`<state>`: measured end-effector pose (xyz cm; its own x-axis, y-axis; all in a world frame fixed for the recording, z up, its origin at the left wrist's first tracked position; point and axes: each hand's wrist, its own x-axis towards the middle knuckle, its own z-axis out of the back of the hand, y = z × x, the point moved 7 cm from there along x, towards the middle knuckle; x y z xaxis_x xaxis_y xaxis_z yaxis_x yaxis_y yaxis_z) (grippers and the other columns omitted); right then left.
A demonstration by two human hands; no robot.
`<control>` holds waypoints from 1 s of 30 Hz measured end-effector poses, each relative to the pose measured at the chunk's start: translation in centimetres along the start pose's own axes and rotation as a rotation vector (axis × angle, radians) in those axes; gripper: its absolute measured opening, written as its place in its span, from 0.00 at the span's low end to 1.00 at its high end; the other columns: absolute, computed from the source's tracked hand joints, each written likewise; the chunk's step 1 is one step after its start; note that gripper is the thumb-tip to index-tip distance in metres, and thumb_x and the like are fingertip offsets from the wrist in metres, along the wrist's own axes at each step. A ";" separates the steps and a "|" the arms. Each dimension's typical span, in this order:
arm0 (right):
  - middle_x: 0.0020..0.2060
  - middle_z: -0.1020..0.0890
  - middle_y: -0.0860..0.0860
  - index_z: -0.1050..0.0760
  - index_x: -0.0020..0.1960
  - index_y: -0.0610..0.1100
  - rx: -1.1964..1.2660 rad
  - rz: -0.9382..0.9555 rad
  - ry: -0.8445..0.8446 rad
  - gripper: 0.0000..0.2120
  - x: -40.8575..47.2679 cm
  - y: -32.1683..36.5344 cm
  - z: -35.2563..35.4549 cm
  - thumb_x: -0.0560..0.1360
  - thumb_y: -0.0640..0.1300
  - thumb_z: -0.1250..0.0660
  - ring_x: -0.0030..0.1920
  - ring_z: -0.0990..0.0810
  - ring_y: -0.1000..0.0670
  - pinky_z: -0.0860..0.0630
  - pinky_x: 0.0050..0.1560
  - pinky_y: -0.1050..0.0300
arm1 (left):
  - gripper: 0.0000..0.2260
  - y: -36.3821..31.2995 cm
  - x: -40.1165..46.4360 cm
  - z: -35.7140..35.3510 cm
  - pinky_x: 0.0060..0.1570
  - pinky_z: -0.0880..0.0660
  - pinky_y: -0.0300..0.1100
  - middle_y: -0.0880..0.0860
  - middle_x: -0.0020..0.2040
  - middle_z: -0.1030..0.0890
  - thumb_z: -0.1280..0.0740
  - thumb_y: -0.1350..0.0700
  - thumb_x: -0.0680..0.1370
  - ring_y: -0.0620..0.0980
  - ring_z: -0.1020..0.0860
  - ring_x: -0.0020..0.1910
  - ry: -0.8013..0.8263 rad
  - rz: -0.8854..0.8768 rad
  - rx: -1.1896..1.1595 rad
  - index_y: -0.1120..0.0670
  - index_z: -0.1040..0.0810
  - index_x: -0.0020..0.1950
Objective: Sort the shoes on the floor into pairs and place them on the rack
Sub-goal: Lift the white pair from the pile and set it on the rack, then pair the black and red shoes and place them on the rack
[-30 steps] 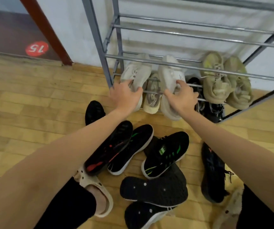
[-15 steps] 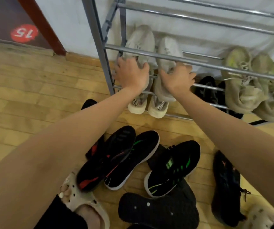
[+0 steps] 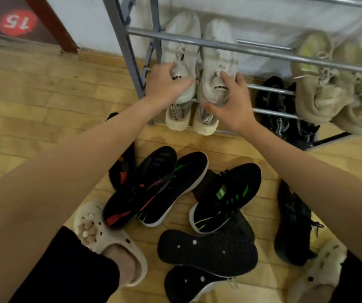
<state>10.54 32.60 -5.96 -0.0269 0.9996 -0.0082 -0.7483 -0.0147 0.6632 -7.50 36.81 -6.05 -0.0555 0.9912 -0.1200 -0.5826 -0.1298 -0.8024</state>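
Two white sneakers lie side by side on a shelf of the metal rack [image 3: 263, 52], toes toward the wall. My left hand [image 3: 167, 84] is wrapped around the heel of the left white sneaker [image 3: 183, 38]. My right hand [image 3: 230, 103] cups the heel of the right white sneaker [image 3: 217, 47], thumb underneath. On the floor lie several loose black shoes: one with red marks [image 3: 140, 189], two with green marks [image 3: 226, 197] [image 3: 175, 186], two sole-up [image 3: 208, 248] [image 3: 188, 283], and one at the right [image 3: 291, 224].
A cream pair [image 3: 176, 115] sits on the lowest shelf under the white sneakers. A black pair [image 3: 274, 106] and an olive pair [image 3: 320, 84] fill the rack's right side. My feet wear cream clogs [image 3: 101, 232] on the wooden floor. A white wall stands behind the rack.
The white sneakers went from in front of the rack up onto the shelf, toes toward the wall. My hands have slid back to their heels.
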 end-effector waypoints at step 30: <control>0.67 0.31 0.39 0.42 0.75 0.39 -0.084 -0.109 0.593 0.30 -21.7 2.2 -14.8 0.77 0.39 0.35 0.67 0.30 0.41 0.31 0.66 0.51 | 0.21 21.5 -22.2 1.9 0.51 0.30 0.42 0.56 0.56 0.25 0.30 0.56 0.75 0.57 0.26 0.58 0.515 0.754 0.282 0.62 0.28 0.65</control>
<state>-0.28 10.56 -15.42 -0.2937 0.8121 -0.5042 -0.8168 0.0609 0.5738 -20.38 12.07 -19.53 -0.1718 0.5077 -0.8442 -0.7169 -0.6522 -0.2463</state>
